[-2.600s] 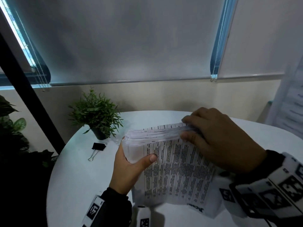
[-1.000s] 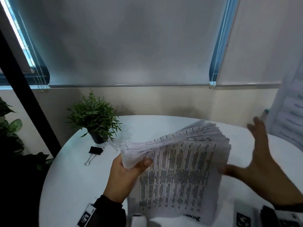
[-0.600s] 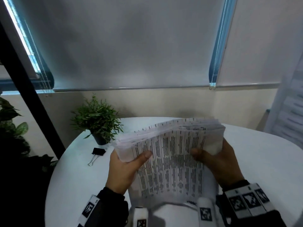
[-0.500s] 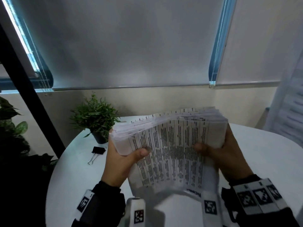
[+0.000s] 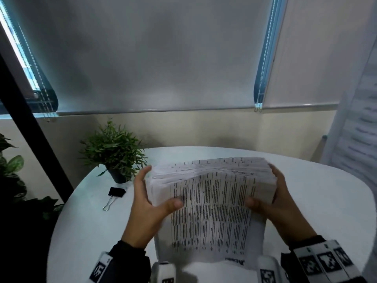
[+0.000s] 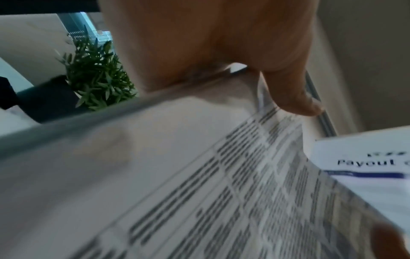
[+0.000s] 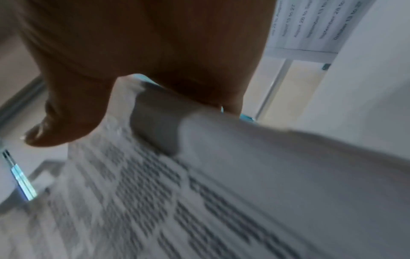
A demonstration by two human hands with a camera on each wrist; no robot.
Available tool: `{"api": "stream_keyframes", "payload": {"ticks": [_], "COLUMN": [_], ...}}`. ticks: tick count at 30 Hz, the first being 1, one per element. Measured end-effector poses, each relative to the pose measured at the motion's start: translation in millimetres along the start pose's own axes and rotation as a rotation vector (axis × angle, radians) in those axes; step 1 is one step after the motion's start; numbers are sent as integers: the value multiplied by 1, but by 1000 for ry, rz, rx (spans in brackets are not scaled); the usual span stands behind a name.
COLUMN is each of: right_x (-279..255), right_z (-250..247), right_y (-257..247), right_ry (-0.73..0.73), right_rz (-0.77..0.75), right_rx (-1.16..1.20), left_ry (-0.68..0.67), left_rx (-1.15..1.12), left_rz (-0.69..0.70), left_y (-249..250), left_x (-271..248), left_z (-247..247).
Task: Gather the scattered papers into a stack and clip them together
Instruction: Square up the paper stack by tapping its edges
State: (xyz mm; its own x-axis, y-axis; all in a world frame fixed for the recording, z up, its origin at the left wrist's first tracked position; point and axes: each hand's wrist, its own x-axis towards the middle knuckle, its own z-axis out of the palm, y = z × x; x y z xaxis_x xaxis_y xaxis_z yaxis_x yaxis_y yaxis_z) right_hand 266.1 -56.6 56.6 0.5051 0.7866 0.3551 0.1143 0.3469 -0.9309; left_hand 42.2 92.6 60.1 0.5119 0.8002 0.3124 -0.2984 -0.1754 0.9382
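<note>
Squaring the paper stack between both hands, above the near middle of the round white surface (image 5: 306, 201).

The left hand (image 5: 146, 209) has its grip closed on the left edge of the paper stack (image 5: 212, 201), thumb on the printed top sheet; the right hand (image 5: 279, 207) grips the right edge the same way. The far edges look fanned and uneven (so the sheets are not yet flush, I judge). To do this well, loosen both grips slightly, tap the stack's edge on the surface, and let the sheets settle before squeezing. The black binder clip (image 5: 115, 194) lies to the left, near the potted plant (image 5: 114, 152), within the left hand's reach.
</note>
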Motion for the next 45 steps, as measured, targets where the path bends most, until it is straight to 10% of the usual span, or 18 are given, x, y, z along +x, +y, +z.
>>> {"api": "stream_keyframes", "payload": {"ticks": [29,34,45], "right_x": [8,-2,-36], "right_z": [3,4,5], "right_y": [-12,12,20], "right_ry": [21,-33,-104], "right_rz": [-69,73,319], "right_rx": [15,-42,75], "left_ry": [85,33,177], "left_rx": [63,101,-169], "left_rz": [49,-78,99], "left_y": [10,-3,44], "left_x": [3,-5,7], "left_z": [11,12,15]}}
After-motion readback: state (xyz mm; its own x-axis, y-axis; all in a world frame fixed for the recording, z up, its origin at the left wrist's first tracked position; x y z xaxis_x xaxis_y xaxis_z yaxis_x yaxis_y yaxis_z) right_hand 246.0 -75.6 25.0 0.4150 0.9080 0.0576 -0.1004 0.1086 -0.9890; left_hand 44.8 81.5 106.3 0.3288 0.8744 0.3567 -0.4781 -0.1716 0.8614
